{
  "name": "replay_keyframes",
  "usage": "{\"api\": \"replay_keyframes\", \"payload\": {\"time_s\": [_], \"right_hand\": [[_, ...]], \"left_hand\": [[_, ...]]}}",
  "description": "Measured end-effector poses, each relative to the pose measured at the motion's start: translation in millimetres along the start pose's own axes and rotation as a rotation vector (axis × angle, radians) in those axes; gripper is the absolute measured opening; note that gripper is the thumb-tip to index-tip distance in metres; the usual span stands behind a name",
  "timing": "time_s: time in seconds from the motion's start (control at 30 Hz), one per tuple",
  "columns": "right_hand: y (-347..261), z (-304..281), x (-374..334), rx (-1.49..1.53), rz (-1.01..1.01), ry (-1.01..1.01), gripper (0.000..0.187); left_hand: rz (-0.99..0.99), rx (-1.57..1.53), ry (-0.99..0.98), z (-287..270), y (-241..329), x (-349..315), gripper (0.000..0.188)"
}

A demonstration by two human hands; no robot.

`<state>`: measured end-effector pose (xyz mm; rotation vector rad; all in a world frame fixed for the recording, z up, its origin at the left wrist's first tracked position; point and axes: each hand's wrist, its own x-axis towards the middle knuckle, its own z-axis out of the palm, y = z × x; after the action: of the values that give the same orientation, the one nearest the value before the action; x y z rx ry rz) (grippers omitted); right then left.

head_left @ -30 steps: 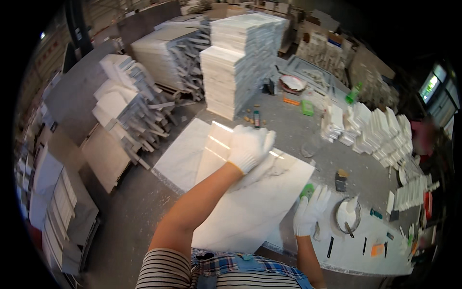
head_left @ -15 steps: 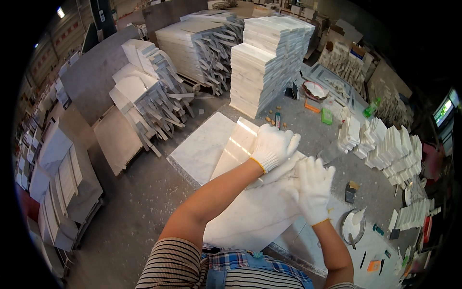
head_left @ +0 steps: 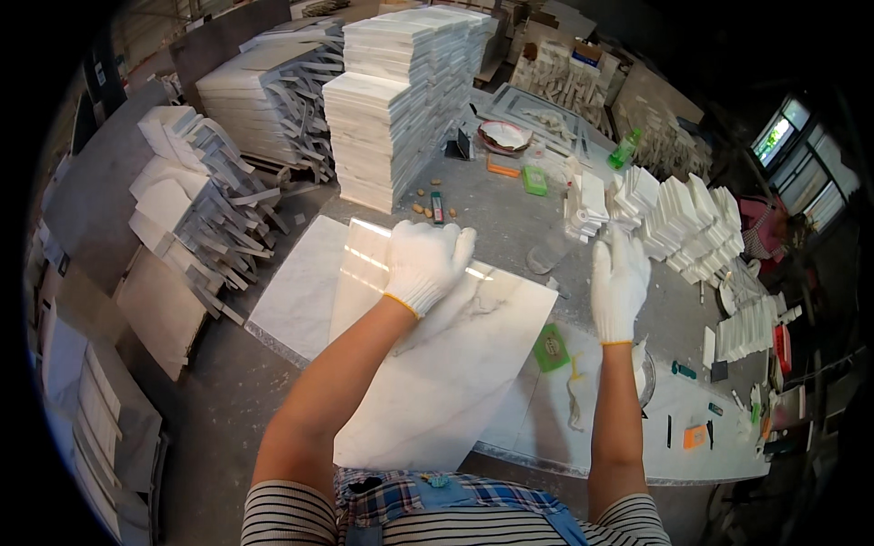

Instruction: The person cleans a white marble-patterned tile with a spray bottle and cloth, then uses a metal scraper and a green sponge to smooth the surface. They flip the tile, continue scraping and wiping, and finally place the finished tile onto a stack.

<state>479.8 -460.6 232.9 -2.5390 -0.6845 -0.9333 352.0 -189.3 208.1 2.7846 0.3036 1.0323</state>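
Observation:
My left hand [head_left: 428, 264], in a white knit glove, is closed over the far edge of a white marble slab [head_left: 446, 373] with grey veins. The slab's near edge reaches toward my waist, and light strips reflect near its far edge. Under its left side shows another white slab [head_left: 293, 282]. My right hand [head_left: 621, 287], gloved alike, is off the slab to the right, over the grey table. Its fingers are stretched out, with nothing visible in them, close to short stacks of white stone pieces [head_left: 585, 205]. A green packet [head_left: 550, 348] lies beside the slab's right edge.
A tall stack of white slabs [head_left: 373, 136] stands at the far left of the table. A green bottle [head_left: 625, 148], a bowl [head_left: 504, 136] and an orange box [head_left: 695, 437] lie around. Bundled stone strips [head_left: 205, 196] stand on the left. A person [head_left: 765, 227] is at far right.
My right hand has left the slab's right side and moved right and away from me, uncovering the green packet. My left hand stays on the slab's far edge. The view has turned right.

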Motion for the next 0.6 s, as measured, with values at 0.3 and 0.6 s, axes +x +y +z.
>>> {"api": "replay_keyframes", "payload": {"time_s": [0.3, 0.6], "right_hand": [[-135.4, 2.5, -26.3, 0.192, -0.522, -0.233, 0.027], [-140.6, 11.0, -34.1, 0.093, -0.428, -0.269, 0.026]], "left_hand": [[0.038, -0.011, -0.095, -20.8, -6.5, -9.1, 0.027], [-0.747, 0.202, 0.362, -37.9, -155.8, -234.2, 0.055]]}}
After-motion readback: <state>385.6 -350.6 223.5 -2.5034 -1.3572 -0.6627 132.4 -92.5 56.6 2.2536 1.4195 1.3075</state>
